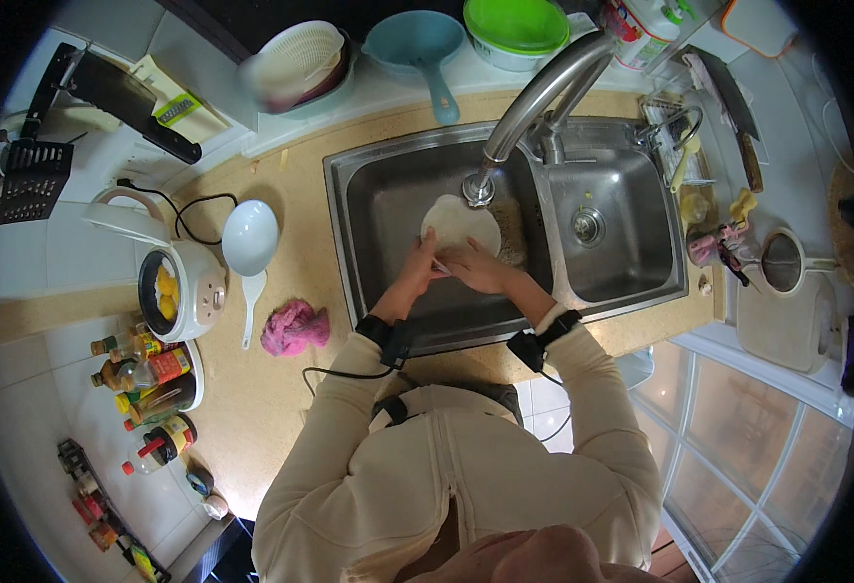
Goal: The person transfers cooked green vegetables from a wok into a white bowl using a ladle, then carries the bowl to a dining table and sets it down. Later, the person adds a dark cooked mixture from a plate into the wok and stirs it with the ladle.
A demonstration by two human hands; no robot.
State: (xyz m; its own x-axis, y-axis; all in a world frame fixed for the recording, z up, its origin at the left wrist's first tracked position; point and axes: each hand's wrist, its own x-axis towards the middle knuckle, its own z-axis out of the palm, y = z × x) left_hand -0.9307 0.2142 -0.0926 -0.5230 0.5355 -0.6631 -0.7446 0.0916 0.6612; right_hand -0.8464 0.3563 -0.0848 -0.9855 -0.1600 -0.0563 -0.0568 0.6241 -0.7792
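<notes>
Over the left basin of a stainless steel sink (412, 164), both my hands are at the near edge of a round, off-white, flat piece (463, 220), perhaps a plate. My left hand (417, 266) grips its lower left edge, thumb on top. My right hand (479, 265) holds the lower right edge, its fingers reaching toward the left hand. A small pale edge shows between the hands; what it belongs to is unclear. Just above the round piece hangs the spout of the curved metal faucet (525, 95). A rough brownish patch (512, 229) lies beside it in the basin.
Left on the counter are an open rice cooker (204, 280) with yellow food, a white bowl (250, 237), a white rice paddle (252, 306) and a pink cloth (295, 328). Behind the sink sit a blue ladle (419, 51) and a green-lidded tub (518, 33). A cleaver (120, 95) hangs upper left.
</notes>
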